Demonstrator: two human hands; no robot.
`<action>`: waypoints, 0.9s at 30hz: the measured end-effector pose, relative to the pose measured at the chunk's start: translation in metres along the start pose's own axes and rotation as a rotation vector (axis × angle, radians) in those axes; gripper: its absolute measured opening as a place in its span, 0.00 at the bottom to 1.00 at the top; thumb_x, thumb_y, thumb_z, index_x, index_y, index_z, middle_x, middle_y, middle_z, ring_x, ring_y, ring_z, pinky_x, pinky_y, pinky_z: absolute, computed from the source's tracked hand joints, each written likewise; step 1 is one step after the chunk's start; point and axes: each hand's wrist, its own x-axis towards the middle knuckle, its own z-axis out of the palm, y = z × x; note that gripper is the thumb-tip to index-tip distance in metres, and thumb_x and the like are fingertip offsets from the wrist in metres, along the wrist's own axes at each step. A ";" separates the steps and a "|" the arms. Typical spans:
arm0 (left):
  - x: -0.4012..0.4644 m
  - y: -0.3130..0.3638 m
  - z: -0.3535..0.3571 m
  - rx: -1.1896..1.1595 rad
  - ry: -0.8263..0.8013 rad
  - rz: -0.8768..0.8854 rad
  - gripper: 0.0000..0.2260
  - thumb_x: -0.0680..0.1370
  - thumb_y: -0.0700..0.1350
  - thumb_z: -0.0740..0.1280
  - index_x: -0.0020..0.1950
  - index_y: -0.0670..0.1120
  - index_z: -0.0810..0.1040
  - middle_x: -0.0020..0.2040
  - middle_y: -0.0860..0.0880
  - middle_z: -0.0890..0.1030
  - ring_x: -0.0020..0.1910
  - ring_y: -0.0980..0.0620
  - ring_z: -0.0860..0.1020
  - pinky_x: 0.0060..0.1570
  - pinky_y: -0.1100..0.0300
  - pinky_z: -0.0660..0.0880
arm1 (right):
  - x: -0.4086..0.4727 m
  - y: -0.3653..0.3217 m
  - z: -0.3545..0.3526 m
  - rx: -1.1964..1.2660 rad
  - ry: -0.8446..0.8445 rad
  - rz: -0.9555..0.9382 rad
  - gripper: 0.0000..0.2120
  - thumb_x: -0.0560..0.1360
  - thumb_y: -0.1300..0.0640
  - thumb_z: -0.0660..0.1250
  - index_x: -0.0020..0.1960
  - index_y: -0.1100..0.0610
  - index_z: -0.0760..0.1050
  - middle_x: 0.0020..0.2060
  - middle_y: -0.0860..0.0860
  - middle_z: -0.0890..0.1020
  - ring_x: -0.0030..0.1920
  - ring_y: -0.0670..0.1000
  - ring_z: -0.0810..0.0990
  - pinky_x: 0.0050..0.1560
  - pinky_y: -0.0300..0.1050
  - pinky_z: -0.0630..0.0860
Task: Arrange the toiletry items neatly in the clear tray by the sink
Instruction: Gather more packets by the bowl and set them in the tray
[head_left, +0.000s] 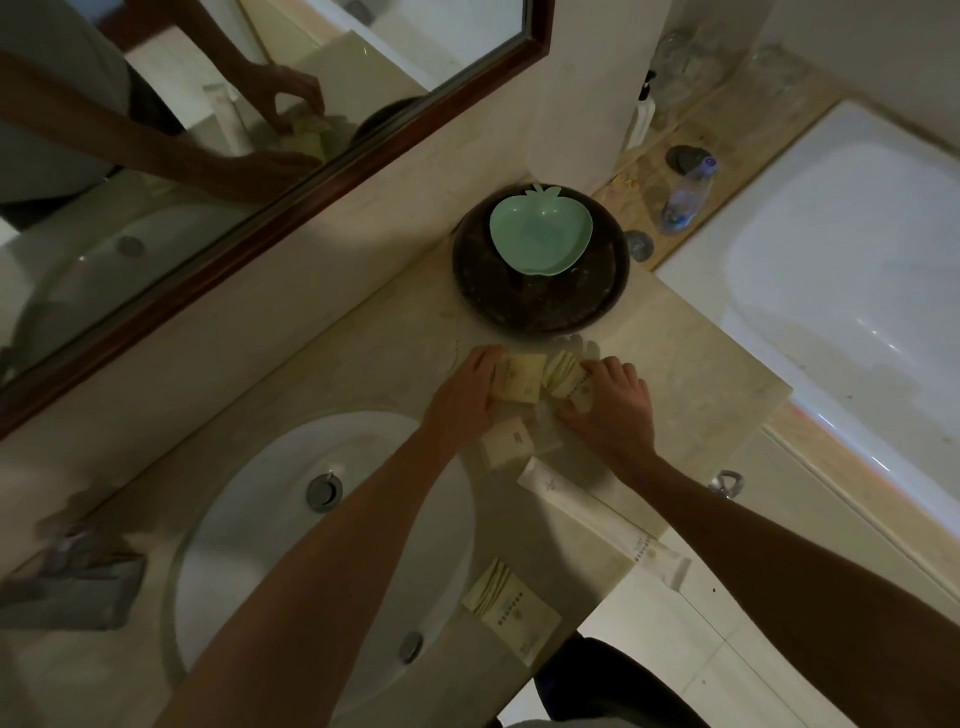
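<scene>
My left hand (464, 397) rests on a cream packet (521, 378), its fingers bent over the packet's left edge. My right hand (610, 410) holds a second, ribbed cream packet (566, 375) just to the right of the first. Both packets lie in a clear tray (549, 434) whose edges are hard to make out on the beige counter. A small square packet (506, 441) lies below my left hand. A long white tube (597, 514) lies on the counter toward me. Another flat packet (511, 605) sits at the counter's front edge.
A white round sink (270, 545) lies to the left with a drain (323, 491). A dark round bowl (540, 291) holding a mint apple-shaped dish (540, 231) stands behind the tray. A bathtub (852, 270) is to the right, a framed mirror (208, 130) behind, a plastic bottle (685, 195) on the ledge.
</scene>
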 end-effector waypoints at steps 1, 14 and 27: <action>-0.001 -0.003 0.000 -0.017 0.001 -0.012 0.31 0.72 0.39 0.70 0.73 0.46 0.62 0.70 0.47 0.67 0.61 0.47 0.75 0.52 0.51 0.77 | 0.006 -0.008 0.001 0.005 -0.009 -0.023 0.29 0.67 0.39 0.71 0.60 0.56 0.74 0.51 0.52 0.77 0.49 0.52 0.73 0.48 0.52 0.75; -0.013 -0.012 0.000 0.231 -0.110 -0.051 0.45 0.70 0.56 0.71 0.79 0.43 0.49 0.77 0.43 0.56 0.74 0.44 0.58 0.70 0.48 0.64 | 0.026 -0.002 -0.003 0.001 -0.059 -0.039 0.29 0.68 0.42 0.71 0.64 0.54 0.73 0.55 0.52 0.77 0.52 0.53 0.73 0.49 0.50 0.73; 0.022 -0.014 -0.023 0.495 -0.227 0.307 0.47 0.68 0.53 0.74 0.79 0.44 0.51 0.78 0.44 0.57 0.76 0.45 0.57 0.74 0.50 0.54 | -0.014 -0.016 0.008 0.012 -0.273 -0.485 0.22 0.73 0.50 0.71 0.66 0.53 0.74 0.61 0.53 0.77 0.58 0.55 0.74 0.57 0.53 0.75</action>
